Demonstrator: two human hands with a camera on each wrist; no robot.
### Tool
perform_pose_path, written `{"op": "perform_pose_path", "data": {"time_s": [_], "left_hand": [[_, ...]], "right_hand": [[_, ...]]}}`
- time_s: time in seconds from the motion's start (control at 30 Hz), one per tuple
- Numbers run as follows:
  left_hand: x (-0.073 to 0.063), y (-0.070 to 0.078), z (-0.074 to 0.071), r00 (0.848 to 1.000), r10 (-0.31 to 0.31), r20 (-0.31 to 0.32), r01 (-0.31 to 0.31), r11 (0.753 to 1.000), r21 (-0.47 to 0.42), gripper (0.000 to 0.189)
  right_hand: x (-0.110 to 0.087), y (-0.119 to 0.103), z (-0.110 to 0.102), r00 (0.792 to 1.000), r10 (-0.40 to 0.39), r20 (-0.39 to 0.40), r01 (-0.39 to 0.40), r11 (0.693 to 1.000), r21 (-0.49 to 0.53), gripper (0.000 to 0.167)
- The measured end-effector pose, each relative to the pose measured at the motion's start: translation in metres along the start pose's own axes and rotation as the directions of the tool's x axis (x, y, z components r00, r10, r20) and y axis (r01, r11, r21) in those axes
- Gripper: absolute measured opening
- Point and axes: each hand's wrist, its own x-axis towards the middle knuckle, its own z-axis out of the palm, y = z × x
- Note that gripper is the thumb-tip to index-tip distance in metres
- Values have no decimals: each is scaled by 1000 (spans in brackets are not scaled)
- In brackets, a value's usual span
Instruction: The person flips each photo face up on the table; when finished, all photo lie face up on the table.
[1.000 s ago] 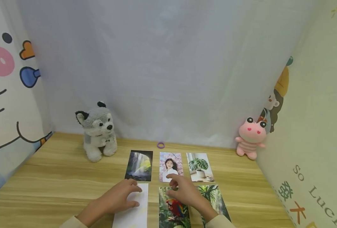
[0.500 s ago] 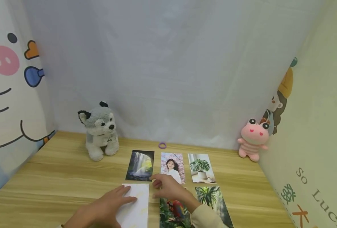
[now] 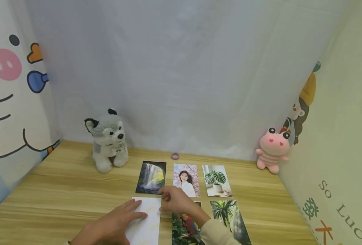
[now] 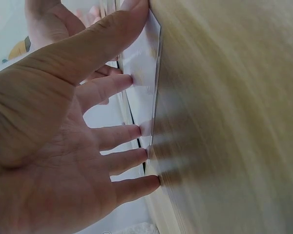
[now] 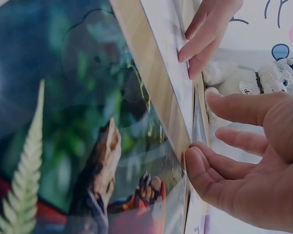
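A white card [image 3: 145,221] with faint yellowish marks lies on the wooden table at the front. My left hand [image 3: 115,219] rests on its left side, fingers spread. In the left wrist view, the fingertips press along the card's [image 4: 140,78] edge. My right hand [image 3: 179,202] is at the card's upper right corner, thumb and index finger apart. In the right wrist view, the right hand's [image 5: 254,165] lower fingertips are right at the white card's corner. Under the right forearm, a parrot photo [image 3: 184,228] is partly hidden.
Behind the white card lies a waterfall photo [image 3: 151,177], beside a portrait photo [image 3: 185,180] and a potted-plant photo [image 3: 217,181]. A jungle photo [image 3: 230,221] is at the right. Farther back are a plush husky [image 3: 107,141], a purple ring [image 3: 175,156] and a pink plush frog [image 3: 273,149].
My right hand has moved left from over the parrot photo to the white card's corner. My left hand has slid slightly toward the card's left edge.
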Motion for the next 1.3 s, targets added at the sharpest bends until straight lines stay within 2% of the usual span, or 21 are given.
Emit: {"op": "perform_pose_path", "data": {"time_s": [0.27,0.47,0.6,0.77,0.8,1.0,1.07,1.17,1.3], "left_hand": [[2,1,-1,999,-30,20,30,999,-24,82],[7,-6,3,999,-21,29,22,999,-28,85],[8,-10,5,1000,8,21,-8,1000,-17,86],[6,-4,1,1000,-10,25,11,1000,-25,84],[8,-8,4,1000,-17,26,18,1000,-26,85],[10,-7,4,998,-46,37,48,998,-39,86],[8,0,-1,998,-51,39,52,998,-40,85],[7,2,-2,998,-55,37,56,998,-41,85],[7,1,-1,999,-40,30,40,999,-28,86]], "right_hand": [[4,-4,5,1000,27,-8,-27,999,-43,49],[5,-9,7,998,58,-27,-61,992,-113,50],[6,-11,9,996,81,-45,-86,989,-123,48],[7,-13,10,993,94,-73,-104,984,-142,44],[7,-14,10,993,92,-77,-103,984,-148,43],[8,-15,10,993,92,-76,-103,983,-152,44],[8,-15,11,993,92,-79,-103,983,-150,44],[7,-15,11,993,88,-78,-98,985,-139,44],[6,-16,10,994,72,-80,-78,993,-85,42]]}}
